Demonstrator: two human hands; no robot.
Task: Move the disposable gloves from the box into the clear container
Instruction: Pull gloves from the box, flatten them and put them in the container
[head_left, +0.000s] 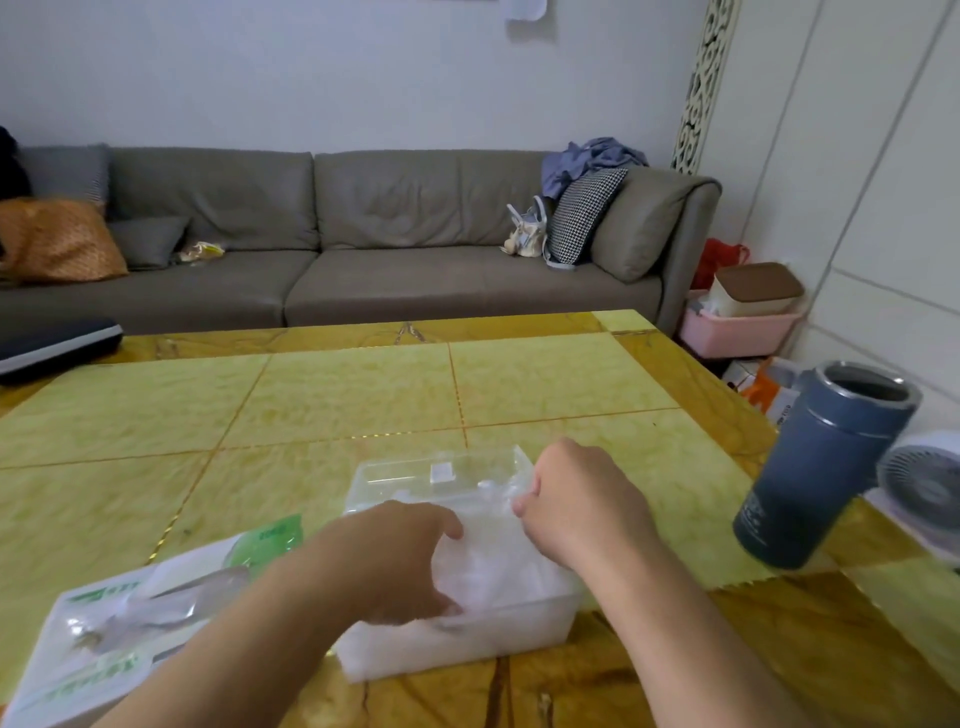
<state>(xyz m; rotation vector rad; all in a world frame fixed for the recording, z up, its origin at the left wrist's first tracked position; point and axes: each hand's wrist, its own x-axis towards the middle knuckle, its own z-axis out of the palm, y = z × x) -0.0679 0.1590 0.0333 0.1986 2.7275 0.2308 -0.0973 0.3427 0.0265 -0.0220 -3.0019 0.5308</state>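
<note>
The clear container (519, 631) stands on the near part of the table, its lid (415, 475) tipped up at the back. A wad of thin clear disposable gloves (493, 561) fills its top. My left hand (400, 561) grips the left side of the wad, fingers curled round it. At the wad's right rear, my right hand (576, 499) pinches the plastic. The white and green glove box (130, 618) lies flat at the near left, apart from both hands.
A dark blue open tumbler (826, 462) stands on the yellow-green tiled table (363, 395) at the right edge. A white fan (930, 488) sits beyond that edge. A grey sofa (363, 244) runs behind the table, and a dark flat case (52, 345) lies far left.
</note>
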